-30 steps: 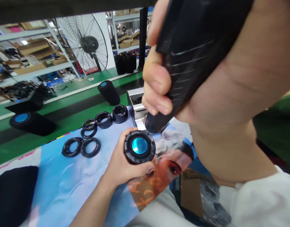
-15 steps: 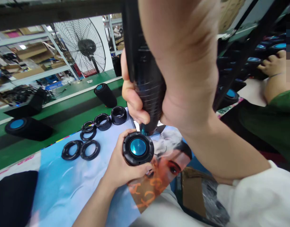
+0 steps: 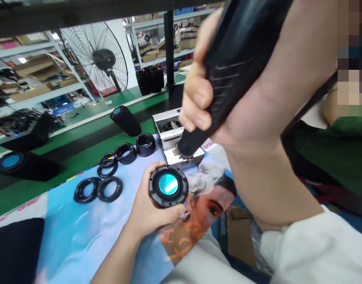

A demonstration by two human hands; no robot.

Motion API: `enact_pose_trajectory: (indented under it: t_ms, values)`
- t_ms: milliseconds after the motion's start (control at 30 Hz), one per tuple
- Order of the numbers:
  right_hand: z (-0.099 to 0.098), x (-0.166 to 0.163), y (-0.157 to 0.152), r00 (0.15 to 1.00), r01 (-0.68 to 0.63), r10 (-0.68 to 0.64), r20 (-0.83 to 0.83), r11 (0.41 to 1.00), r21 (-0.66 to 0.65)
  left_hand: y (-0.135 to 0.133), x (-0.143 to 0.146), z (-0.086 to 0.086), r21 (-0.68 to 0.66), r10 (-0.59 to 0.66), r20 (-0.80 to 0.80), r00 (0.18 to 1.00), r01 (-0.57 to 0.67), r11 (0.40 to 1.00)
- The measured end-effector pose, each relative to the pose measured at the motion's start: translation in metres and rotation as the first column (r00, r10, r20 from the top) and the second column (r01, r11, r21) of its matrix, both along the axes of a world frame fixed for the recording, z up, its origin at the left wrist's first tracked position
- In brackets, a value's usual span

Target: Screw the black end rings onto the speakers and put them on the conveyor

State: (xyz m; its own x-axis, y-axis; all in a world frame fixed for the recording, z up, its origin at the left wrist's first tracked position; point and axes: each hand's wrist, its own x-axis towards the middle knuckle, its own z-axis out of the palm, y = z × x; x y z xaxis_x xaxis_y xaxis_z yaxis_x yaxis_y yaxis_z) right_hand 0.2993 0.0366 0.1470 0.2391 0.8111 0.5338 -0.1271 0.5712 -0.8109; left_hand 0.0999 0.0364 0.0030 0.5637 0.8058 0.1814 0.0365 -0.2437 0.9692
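Observation:
My left hand (image 3: 149, 215) is wrapped round a cylindrical speaker (image 3: 168, 184), its round end with a shiny blue centre and black ring facing up. In my right hand (image 3: 197, 100) is a black electric screwdriver (image 3: 228, 83), tilted with its nose down. The screwdriver's tip meets the front of a metal screw feeder (image 3: 188, 161), just beyond the speaker; whether a screw is on the bit I cannot tell. Several black rings (image 3: 125, 153), some stacked, lie left of the feeder.
Two more speakers (image 3: 126, 120) lie on the green conveyor (image 3: 80, 152) behind the printed sheet (image 3: 110, 236). A large fan (image 3: 104, 59) and shelves stand at the back. A cardboard box (image 3: 241, 236) is below right. Another person's green sleeve (image 3: 349, 128) shows at right.
The screwdriver has moved off the speaker's rim, away and to the right, onto the screw feeder. My left hand still holds the speaker in nearly the same place.

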Motion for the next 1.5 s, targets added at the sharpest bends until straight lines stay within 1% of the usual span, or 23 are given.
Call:
enact_pose_trajectory:
  t_ms: [67, 100, 133, 200, 300, 367, 433, 467, 533, 567, 633, 700, 833, 933, 1000, 1100, 1167, 1200, 1300, 1333, 1400, 1433, 1500]
  values:
    - [-0.018, 0.005, 0.005, 0.993, 0.114, -0.11, -0.042, 0.989, 0.091, 0.0, 0.0, -0.001, -0.005, 0.001, 0.006, 1.0, -0.001, 1.0]
    - [-0.029, 0.006, 0.01, 0.986, 0.161, -0.158, -0.045, 0.982, 0.101, 0.0, 0.0, -0.001, -0.007, 0.004, 0.008, 1.0, -0.003, 1.0]
    - [-0.041, 0.007, 0.015, 0.979, 0.199, -0.192, -0.071, 0.975, 0.1, 0.0, 0.0, -0.001, -0.009, 0.006, 0.009, 1.0, -0.006, 1.0]
    - [-0.062, 0.005, 0.024, 0.972, 0.228, -0.223, -0.082, 0.972, 0.059, 0.0, 0.0, -0.001, -0.017, 0.003, 0.008, 1.0, -0.003, 1.0]
    - [-0.078, 0.003, 0.032, 0.971, 0.227, -0.225, -0.076, 0.974, 0.006, 0.001, 0.0, 0.0, -0.033, -0.019, 0.016, 1.0, 0.019, 0.999]
    - [-0.08, 0.005, 0.033, 0.974, 0.215, -0.213, -0.081, 0.977, 0.008, 0.001, 0.0, 0.0, -0.033, -0.022, 0.026, 0.999, 0.023, 0.999]
    - [-0.079, 0.008, 0.031, 0.983, 0.171, -0.172, -0.058, 0.985, -0.018, 0.001, 0.001, 0.0, -0.025, -0.017, 0.028, 0.999, 0.018, 1.0]
    - [-0.076, 0.01, 0.029, 0.988, 0.149, -0.151, -0.046, 0.988, -0.039, 0.001, 0.001, 0.0, -0.023, -0.015, 0.029, 0.999, 0.016, 1.0]
    - [-0.068, 0.012, 0.025, 0.99, 0.131, -0.133, -0.054, 0.991, -0.04, 0.0, 0.001, 0.0, -0.027, -0.017, 0.032, 0.999, 0.018, 0.999]
    - [-0.064, 0.012, 0.023, 0.987, 0.145, -0.146, -0.072, 0.989, -0.016, 0.0, 0.001, 0.001, -0.032, -0.018, 0.033, 0.999, 0.019, 0.999]
    - [-0.055, 0.01, 0.02, 0.969, 0.225, -0.215, -0.125, 0.972, 0.072, 0.0, 0.001, 0.001, -0.04, -0.018, 0.036, 0.999, 0.019, 0.999]
    - [-0.051, 0.005, 0.019, 0.954, 0.28, -0.263, -0.146, 0.953, 0.113, 0.0, 0.001, 0.001, -0.047, -0.014, 0.033, 0.999, 0.016, 0.999]
    - [-0.062, -0.002, 0.023, 0.967, 0.252, -0.245, -0.075, 0.962, 0.109, -0.001, 0.002, 0.003, -0.066, -0.023, 0.025, 0.999, 0.025, 0.998]
    - [-0.072, -0.002, 0.027, 0.971, 0.24, -0.24, -0.02, 0.97, 0.041, -0.001, 0.002, 0.004, -0.061, -0.031, 0.009, 0.999, 0.031, 0.998]
    - [-0.075, 0.0, 0.029, 0.972, 0.234, -0.234, -0.019, 0.972, -0.014, -0.001, 0.002, 0.004, -0.06, -0.031, 0.005, 0.999, 0.032, 0.998]
    - [-0.076, 0.004, 0.031, 0.975, 0.213, -0.215, -0.057, 0.976, -0.039, 0.0, 0.002, 0.003, -0.063, -0.034, 0.011, 0.999, 0.035, 0.997]
    - [-0.069, 0.007, 0.026, 0.982, 0.168, -0.173, -0.079, 0.984, -0.064, -0.001, 0.002, 0.003, -0.068, -0.029, 0.02, 0.999, 0.031, 0.997]
    - [-0.061, 0.007, 0.022, 0.983, 0.153, -0.16, -0.089, 0.985, -0.078, -0.001, 0.002, 0.003, -0.072, -0.027, 0.026, 0.999, 0.029, 0.997]
    - [-0.024, 0.003, 0.003, 0.98, 0.161, -0.168, -0.106, 0.984, -0.076, -0.002, 0.002, 0.004, -0.092, -0.024, 0.037, 0.999, 0.027, 0.995]
    - [-0.01, -0.002, -0.004, 0.98, 0.156, -0.16, -0.118, 0.987, -0.039, -0.002, 0.003, 0.004, -0.099, -0.024, 0.039, 0.999, 0.028, 0.995]
    - [0.016, -0.014, -0.013, 0.992, 0.062, -0.055, -0.114, 0.996, 0.057, -0.003, 0.003, 0.004, -0.116, -0.026, 0.045, 0.999, 0.031, 0.993]
    - [0.025, -0.022, -0.016, 0.995, -0.009, 0.017, -0.102, 0.997, 0.075, -0.003, 0.003, 0.005, -0.124, -0.028, 0.047, 0.998, 0.034, 0.992]
    - [0.035, -0.038, -0.015, 0.988, -0.144, 0.147, -0.055, 0.989, 0.043, -0.003, 0.002, 0.005, -0.143, -0.043, 0.044, 0.998, 0.049, 0.988]
